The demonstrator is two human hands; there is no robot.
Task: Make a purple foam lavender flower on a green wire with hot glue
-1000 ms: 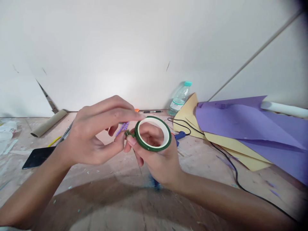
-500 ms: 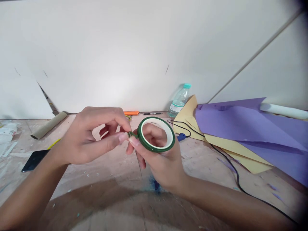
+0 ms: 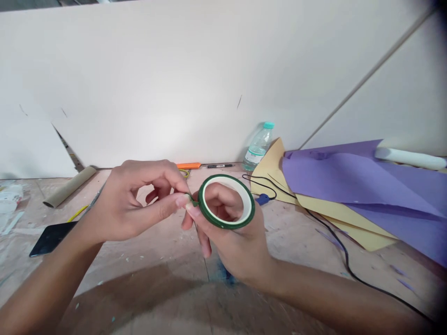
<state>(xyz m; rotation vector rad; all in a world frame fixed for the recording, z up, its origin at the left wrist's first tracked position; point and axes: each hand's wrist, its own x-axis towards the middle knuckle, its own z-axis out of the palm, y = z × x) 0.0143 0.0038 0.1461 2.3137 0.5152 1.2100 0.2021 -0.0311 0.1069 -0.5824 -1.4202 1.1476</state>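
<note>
A roll of green tape (image 3: 247,204) with a white core hangs around the fingers of my right hand (image 3: 240,251), tilted above the table. My right thumb presses near where a short, twisted green tape end (image 3: 194,201) leaves the roll. On the other side, the thumb and forefinger of my left hand (image 3: 139,202) pinch that same tape end, and both thumbs nearly touch. Its other fingers curl behind. A thin dark line runs down below my right fingers; whether it is a wire or a mark on the table, I cannot tell.
Purple paper (image 3: 335,172) over tan paper (image 3: 349,228) lies right, crossed by a black cord (image 3: 344,253). A water bottle (image 3: 258,146), black pen (image 3: 220,165) and orange-handled tool (image 3: 189,166) are by the white wall. Left are a cardboard tube (image 3: 70,187) and black phone (image 3: 50,238).
The tape end between my fingertips has shifted and now shows as a thinner, more twisted strip. The roll has tilted slightly and sits a little lower in view. Both hands keep their hold.
</note>
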